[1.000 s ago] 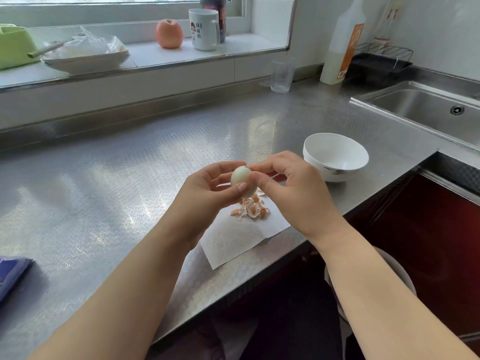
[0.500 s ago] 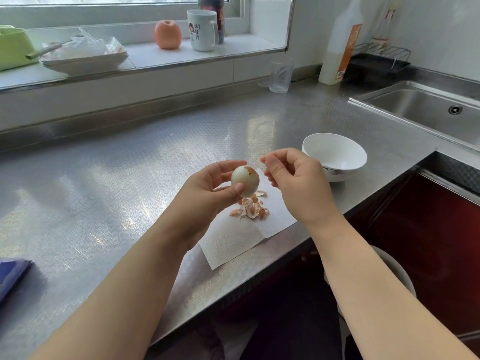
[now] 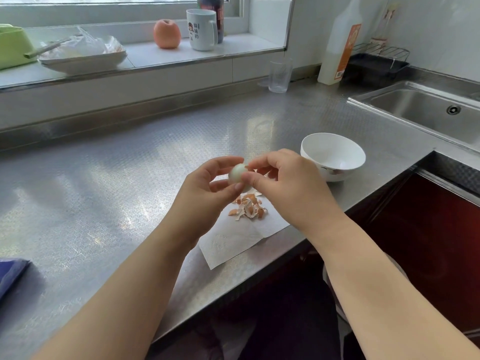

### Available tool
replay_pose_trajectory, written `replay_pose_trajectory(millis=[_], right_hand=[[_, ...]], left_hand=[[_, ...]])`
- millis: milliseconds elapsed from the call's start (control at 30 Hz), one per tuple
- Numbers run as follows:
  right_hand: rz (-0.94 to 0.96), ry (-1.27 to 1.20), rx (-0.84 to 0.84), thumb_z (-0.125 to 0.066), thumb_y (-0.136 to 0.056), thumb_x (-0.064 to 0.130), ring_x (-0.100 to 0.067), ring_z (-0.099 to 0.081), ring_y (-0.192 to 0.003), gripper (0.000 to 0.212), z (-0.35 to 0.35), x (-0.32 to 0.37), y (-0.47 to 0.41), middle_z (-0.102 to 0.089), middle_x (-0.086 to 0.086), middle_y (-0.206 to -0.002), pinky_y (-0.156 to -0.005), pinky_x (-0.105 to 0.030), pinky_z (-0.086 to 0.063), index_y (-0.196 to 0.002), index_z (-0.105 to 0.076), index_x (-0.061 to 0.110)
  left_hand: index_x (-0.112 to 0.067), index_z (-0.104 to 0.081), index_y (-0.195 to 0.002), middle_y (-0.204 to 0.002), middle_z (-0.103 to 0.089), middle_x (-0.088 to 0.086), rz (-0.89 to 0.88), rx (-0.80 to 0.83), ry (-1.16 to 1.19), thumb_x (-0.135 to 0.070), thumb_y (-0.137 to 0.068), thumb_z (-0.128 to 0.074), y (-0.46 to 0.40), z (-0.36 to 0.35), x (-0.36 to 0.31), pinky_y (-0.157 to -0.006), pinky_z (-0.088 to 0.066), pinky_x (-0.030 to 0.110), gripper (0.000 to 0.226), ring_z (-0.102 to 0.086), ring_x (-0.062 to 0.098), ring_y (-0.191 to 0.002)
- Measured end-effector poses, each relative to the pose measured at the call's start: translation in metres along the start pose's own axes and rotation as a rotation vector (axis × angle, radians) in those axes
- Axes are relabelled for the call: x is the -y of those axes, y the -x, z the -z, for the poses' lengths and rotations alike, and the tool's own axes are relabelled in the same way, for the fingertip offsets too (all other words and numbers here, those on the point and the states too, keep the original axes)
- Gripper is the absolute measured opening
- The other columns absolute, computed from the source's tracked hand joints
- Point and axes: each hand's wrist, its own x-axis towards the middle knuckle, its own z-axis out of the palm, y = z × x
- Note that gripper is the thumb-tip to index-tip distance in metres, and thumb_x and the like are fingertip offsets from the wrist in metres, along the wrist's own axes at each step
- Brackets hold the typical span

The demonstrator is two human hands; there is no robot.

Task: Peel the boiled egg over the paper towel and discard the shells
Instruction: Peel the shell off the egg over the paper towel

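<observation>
My left hand [image 3: 207, 188] holds a pale boiled egg [image 3: 237, 175] between thumb and fingers, above the steel counter. My right hand [image 3: 288, 188] touches the egg's right side, with thumb and forefinger pinched at its surface. Most of the egg shows bare white. Below the hands a white paper towel [image 3: 233, 245] lies at the counter's front edge. A small heap of brown shell pieces [image 3: 248, 207] rests on the towel.
A white bowl [image 3: 332, 155] stands just right of my hands. The sink [image 3: 428, 113] is at the far right. A clear glass [image 3: 279, 75] and a white bottle [image 3: 337, 45] stand at the back. The window ledge holds a mug, an apple and a plate.
My right hand, which had pulled away from the egg half a second ago, has come back and pinches at its side. My left hand has turned the egg slightly.
</observation>
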Motion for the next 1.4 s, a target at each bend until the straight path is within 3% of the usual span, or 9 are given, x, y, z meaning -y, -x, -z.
replay_pose_trajectory(millis=[167,467,567,667,800,900,1100,1267,1400], right_hand=[[-0.029,0.02,0.004,-0.065,-0.086,0.037,-0.006,-0.061,-0.08,0.015,0.005,0.004,0.0,-0.067,0.011,-0.082,-0.076,-0.032,-0.052,-0.089,-0.074,0.026],[-0.209,-0.449,-0.115,-0.066,-0.089,0.026,-0.004,-0.057,-0.063,0.013,0.013,-0.015,-0.01,-0.067,0.008,-0.071,-0.072,-0.029,-0.053,-0.089,-0.073,0.015],[-0.202,-0.326,0.011,-0.066,-0.088,0.023,0.003,-0.062,-0.072,0.016,0.013,-0.019,-0.006,-0.07,0.013,-0.084,-0.073,-0.013,-0.05,-0.102,-0.073,0.018],[-0.213,-0.052,0.235,-0.066,-0.087,0.033,-0.001,-0.063,-0.091,0.026,0.009,-0.024,-0.002,-0.07,0.014,-0.1,-0.085,-0.019,-0.048,-0.112,-0.068,0.027],[-0.179,-0.083,0.044,-0.058,-0.093,0.024,-0.006,-0.064,-0.07,0.013,0.019,-0.019,-0.007,-0.071,0.011,-0.077,-0.068,-0.028,-0.049,-0.091,-0.071,0.021],[-0.164,-0.262,0.043,-0.057,-0.092,0.012,-0.01,-0.067,-0.083,0.019,0.024,-0.012,-0.013,-0.071,0.005,-0.09,-0.077,-0.027,-0.052,-0.106,-0.067,0.022],[-0.144,-0.243,0.162,-0.072,-0.08,0.038,-0.005,-0.062,-0.093,0.043,0.003,-0.001,-0.002,-0.061,0.014,-0.111,-0.078,-0.021,-0.053,-0.12,-0.056,0.033],[-0.114,-0.143,0.131,-0.072,-0.079,0.038,-0.003,-0.06,-0.091,0.042,-0.011,-0.001,0.009,-0.061,0.013,-0.108,-0.078,-0.026,-0.052,-0.115,-0.053,0.031],[-0.119,-0.186,0.023,-0.07,-0.079,0.038,-0.002,-0.061,-0.084,0.033,-0.012,-0.008,0.014,-0.064,0.011,-0.099,-0.071,-0.02,-0.051,-0.106,-0.054,0.028]], left_hand=[[-0.028,-0.068,-0.11,-0.114,-0.068,-0.004,-0.051,-0.001,-0.07,-0.001,-0.087,-0.07,-0.001,-0.003,0.001,-0.079,-0.054,0.019,0.035,-0.072,0.013,-0.099],[-0.021,-0.067,-0.115,-0.118,-0.069,0.01,0.052,0.065,0.244,-0.01,-0.079,-0.075,-0.005,0.005,0.0,-0.097,-0.054,0.035,0.038,-0.071,0.023,-0.104],[-0.013,-0.064,-0.121,-0.115,-0.07,0.011,0.093,0.097,0.446,-0.01,-0.08,-0.066,-0.006,0.007,-0.001,-0.093,-0.056,0.03,0.041,-0.071,0.023,-0.103],[-0.008,-0.059,-0.13,-0.115,-0.072,0.012,0.159,0.076,0.594,-0.013,-0.084,-0.065,-0.007,0.008,-0.002,-0.09,-0.057,0.029,0.047,-0.069,0.027,-0.108],[-0.006,-0.063,-0.124,-0.106,-0.075,0.011,0.24,0.007,0.693,-0.017,-0.094,-0.058,-0.006,0.008,-0.003,-0.087,-0.06,0.031,0.032,-0.072,0.029,-0.102],[-0.006,-0.064,-0.121,-0.108,-0.073,0.013,0.268,-0.042,0.691,-0.017,-0.097,-0.057,-0.006,0.008,-0.002,-0.087,-0.06,0.032,0.027,-0.072,0.03,-0.101],[0.0,-0.056,-0.133,-0.109,-0.074,0.014,0.257,-0.039,0.652,-0.017,-0.084,-0.068,-0.005,0.004,-0.003,-0.088,-0.06,0.032,0.053,-0.074,0.027,-0.097],[0.006,-0.05,-0.135,-0.117,-0.072,0.022,0.235,0.011,0.595,-0.015,-0.081,-0.072,-0.003,-0.004,0.0,-0.091,-0.058,0.035,0.062,-0.071,0.036,-0.108],[0.003,-0.05,-0.134,-0.121,-0.07,0.021,0.223,0.064,0.507,-0.021,-0.08,-0.074,-0.001,-0.012,0.002,-0.088,-0.059,0.034,0.063,-0.07,0.036,-0.11]])
